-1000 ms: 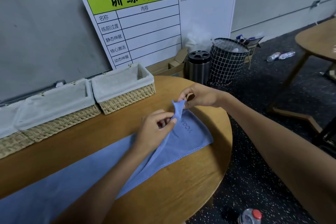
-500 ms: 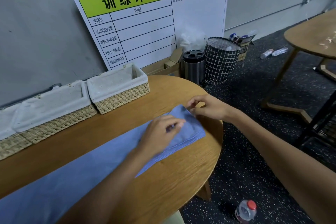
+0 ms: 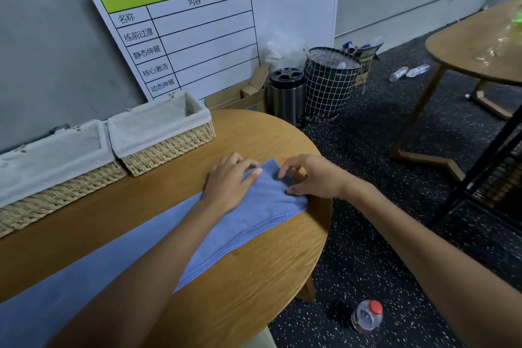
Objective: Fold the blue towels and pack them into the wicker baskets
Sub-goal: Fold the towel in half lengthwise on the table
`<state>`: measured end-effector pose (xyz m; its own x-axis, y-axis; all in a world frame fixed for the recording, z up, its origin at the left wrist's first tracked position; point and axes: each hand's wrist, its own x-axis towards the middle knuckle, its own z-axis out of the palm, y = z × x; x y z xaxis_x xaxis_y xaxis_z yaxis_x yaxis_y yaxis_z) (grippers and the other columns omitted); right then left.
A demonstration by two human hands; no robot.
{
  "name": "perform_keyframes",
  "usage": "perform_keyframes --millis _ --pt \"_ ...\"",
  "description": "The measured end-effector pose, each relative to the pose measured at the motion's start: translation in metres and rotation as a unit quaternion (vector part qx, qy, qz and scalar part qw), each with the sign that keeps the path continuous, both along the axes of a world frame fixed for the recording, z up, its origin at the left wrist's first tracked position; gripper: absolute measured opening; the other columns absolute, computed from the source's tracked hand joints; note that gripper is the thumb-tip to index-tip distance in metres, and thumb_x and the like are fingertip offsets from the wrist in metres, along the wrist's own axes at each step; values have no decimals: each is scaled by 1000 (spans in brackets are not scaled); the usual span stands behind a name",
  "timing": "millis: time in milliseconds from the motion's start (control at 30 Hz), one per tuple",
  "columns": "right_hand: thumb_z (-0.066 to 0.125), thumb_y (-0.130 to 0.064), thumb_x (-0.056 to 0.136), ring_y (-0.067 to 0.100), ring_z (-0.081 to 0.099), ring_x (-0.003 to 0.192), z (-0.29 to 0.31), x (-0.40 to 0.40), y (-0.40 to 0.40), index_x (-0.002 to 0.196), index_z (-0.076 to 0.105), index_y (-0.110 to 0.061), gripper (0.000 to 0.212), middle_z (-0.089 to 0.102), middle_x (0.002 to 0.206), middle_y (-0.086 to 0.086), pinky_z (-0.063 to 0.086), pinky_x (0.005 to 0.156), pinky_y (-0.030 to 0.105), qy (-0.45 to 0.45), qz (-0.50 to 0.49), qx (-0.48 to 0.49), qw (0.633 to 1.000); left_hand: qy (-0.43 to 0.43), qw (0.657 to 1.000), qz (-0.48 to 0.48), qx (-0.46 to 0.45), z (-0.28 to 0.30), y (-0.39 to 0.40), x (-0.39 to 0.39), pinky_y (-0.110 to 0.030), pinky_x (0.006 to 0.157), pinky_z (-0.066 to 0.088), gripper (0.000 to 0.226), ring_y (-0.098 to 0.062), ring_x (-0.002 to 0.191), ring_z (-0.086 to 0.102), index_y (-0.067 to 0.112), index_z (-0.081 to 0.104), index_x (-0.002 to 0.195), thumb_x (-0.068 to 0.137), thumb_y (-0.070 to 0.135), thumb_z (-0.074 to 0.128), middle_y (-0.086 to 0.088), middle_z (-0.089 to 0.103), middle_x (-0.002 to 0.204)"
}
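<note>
Blue towel (image 3: 262, 206) flat under both hands' fingertips

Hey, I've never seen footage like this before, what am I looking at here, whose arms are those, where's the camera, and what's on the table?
There is no machine here. The arms belong to a person who wears a camera on the head, so the single picture looks forward and down at their own two hands.

They stand at a round wooden table. A long blue towel lies flat across it. The left hand rests flat on the towel, fingers straight, pressing it down. The right hand has curled fingers on the towel's far end; whether it pinches the cloth is hard to tell.

Two wicker baskets with white cloth liners sit along the back edge: one nearer the hands, one further left. No towel shows in them.

Behind stands a whiteboard chart, and a bottle lies on the floor.
</note>
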<state>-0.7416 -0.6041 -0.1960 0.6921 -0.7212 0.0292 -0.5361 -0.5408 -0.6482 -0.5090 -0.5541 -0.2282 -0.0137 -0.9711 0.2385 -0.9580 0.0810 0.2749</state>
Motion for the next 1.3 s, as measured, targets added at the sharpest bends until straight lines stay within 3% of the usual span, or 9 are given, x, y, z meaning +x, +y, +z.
perform_keyframes --millis 133,233,400,533,633,733,967,1133,1300 --pt "80 -19 81 17 55 91 -4 4 -1 122 62 -22 45 59 101 4 47 88 35 17 -24 -50 998 26 999 -25 37 6 -17 -15 -42 90 43 21 -19 105 53 29 60 106 96 48 58 9 51 105" --pt "70 -39 90 20 54 91 -9 12 2 131 52 -14 51 52 103 4 46 87 36 32 -71 -42 996 147 987 -15 66 12 -33 -22 -39 78 46 15 -21 90 58 31 52 87 93 33 66 8 57 90" --pt "63 -52 91 24 50 73 -13 29 0 77 48 -15 42 49 81 2 32 57 34 91 -138 -48 985 345 938 -24 38 24 -42 -18 -23 51 35 22 -7 56 43 28 49 90 94 16 67 0 55 71" --pt "72 -38 88 18 41 61 -1 29 -9 70 50 -12 38 43 65 4 28 54 31 -58 -134 104 984 359 932 1 -45 26 -45 -12 -11 62 38 22 0 75 54 17 51 100 92 18 72 4 60 86" --pt "74 -23 89 7 40 44 2 20 -11 80 48 -12 29 45 62 2 30 40 19 -128 -151 154 968 305 952 18 -39 5 -46 -14 -31 68 43 22 -8 78 57 28 49 101 93 31 69 0 64 86" --pt "75 -21 88 1 40 36 -8 10 -13 90 50 -11 28 52 61 0 31 36 19 -133 -156 149 967 235 971 27 -31 -4 -46 -19 -36 68 46 17 -15 84 62 37 49 102 95 41 64 6 68 94" --pt "74 -16 87 3 45 54 -17 4 -4 101 50 -11 28 58 73 -1 37 54 20 -131 -143 112 975 297 955 16 12 4 -63 -9 -41 76 54 21 -14 78 66 42 57 101 88 35 72 9 73 86" --pt "70 -7 86 10 47 60 -15 6 8 102 46 -14 30 59 80 6 39 54 22 -177 -177 117 961 360 933 -8 3 19 -57 -7 -16 64 45 30 8 58 54 20 64 118 90 15 74 -1 72 91" --pt "70 -10 85 13 55 77 -2 23 37 100 48 -25 31 61 94 3 45 64 33 -296 -205 27 933 421 907 -5 -25 61 -31 21 -19 65 50 37 -3 64 60 19 61 124 90 13 74 -4 73 92"
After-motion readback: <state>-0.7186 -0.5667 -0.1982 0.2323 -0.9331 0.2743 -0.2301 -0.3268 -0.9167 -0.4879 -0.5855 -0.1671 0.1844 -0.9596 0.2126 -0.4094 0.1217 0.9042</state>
